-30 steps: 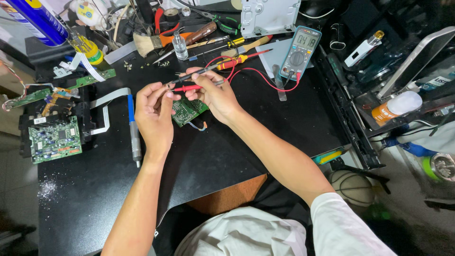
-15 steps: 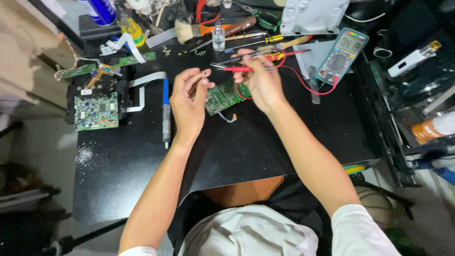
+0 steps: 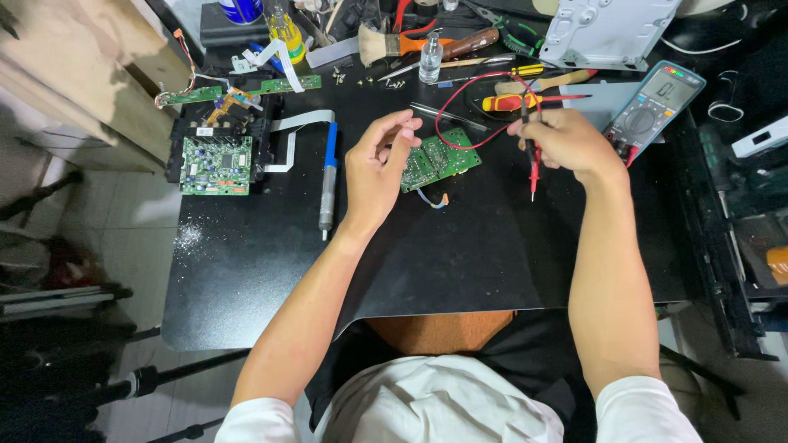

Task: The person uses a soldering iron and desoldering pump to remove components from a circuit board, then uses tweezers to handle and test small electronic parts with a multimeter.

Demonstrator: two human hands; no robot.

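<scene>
Only hands (image 3: 377, 168) at circuit board (image 3: 439, 158).

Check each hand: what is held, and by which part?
The right hand grips a red multimeter probe by its upper handle, tip down. The left hand holds nothing; its fingers rest at the small green circuit board's left edge.

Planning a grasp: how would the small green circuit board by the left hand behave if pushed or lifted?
Probably stiff and light: the small green circuit board is thin and flat. It would likely slide on the smooth black mat. Its short wire tail looks floppy and may snag. The left hand touches its edge.
</scene>
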